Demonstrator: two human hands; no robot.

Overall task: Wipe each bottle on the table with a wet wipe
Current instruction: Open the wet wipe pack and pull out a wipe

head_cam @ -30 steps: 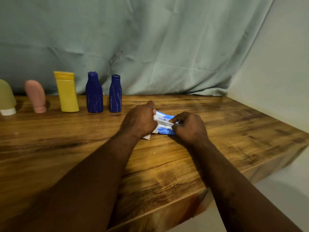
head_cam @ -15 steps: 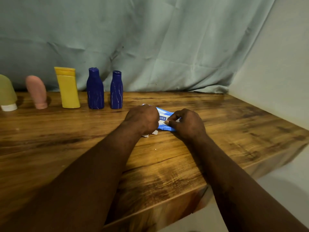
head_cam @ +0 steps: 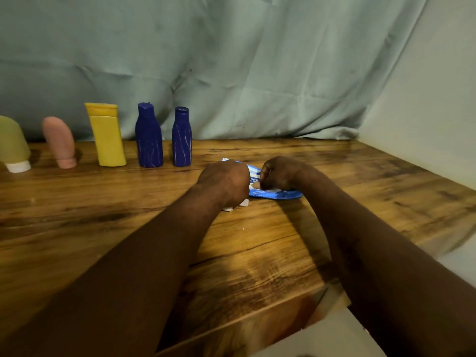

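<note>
— Where's the wipe pack [head_cam: 279, 195] right now?

— Flat on the desk [head_cam: 103, 202], in front of you and a little right of the middle. It's blue, and both of your hands are on it.

— What is each grip doing?

— Your left grip [head_cam: 224, 181] is curled down over the pack's left end and holding it, with white corners poking out under the heel of the hand. Your right grip [head_cam: 279, 173] is narrow, its fingers bent in and pinching the white flap [head_cam: 270, 189] on top of the pack.

— And the bottles?

— All five stand in a row at the back left, against the pale green cloth [head_cam: 231, 60] and well apart from your hands. From the left: an olive bottle [head_cam: 11, 143] on a white cap, a pink bottle [head_cam: 59, 143], a yellow bottle [head_cam: 107, 136], a taller dark blue bottle [head_cam: 149, 136] and a smaller dark blue bottle [head_cam: 182, 137]. The two blue ones stand just beside each other.
</note>
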